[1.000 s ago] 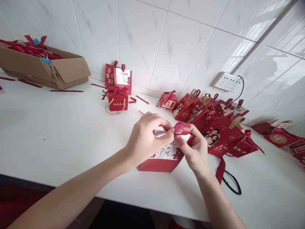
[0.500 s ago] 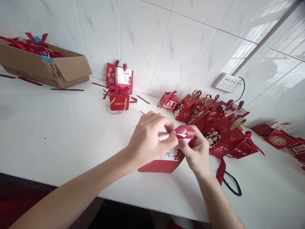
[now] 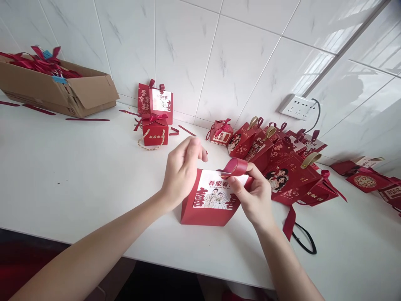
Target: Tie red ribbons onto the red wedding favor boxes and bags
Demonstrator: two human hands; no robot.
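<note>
A red gift box [image 3: 203,216] with a white card panel [image 3: 216,190], printed with a bridal couple, stands upright on the table before me. My right hand [image 3: 255,192] pinches its top edge and the dark red ribbon loop [image 3: 237,166] there, thumb on the front. A small gold glint shows at the base of the loop. Just left of the box top, my left hand [image 3: 181,173] is raised with its fingers curled in. A tiny dark red spot shows at its fingertips, too small to name.
Several red gift boxes [image 3: 282,177] crowd the table at right, below a wall socket [image 3: 297,107]. Finished boxes [image 3: 156,133] stand near the tiled wall. A cardboard carton [image 3: 90,93] of ribbons is at far left. A black cord loop [image 3: 308,238] lies at right.
My left hand has let go of the ribbon loop and moved left and up, uncovering the card panel. My right hand still grips the top of the box.
</note>
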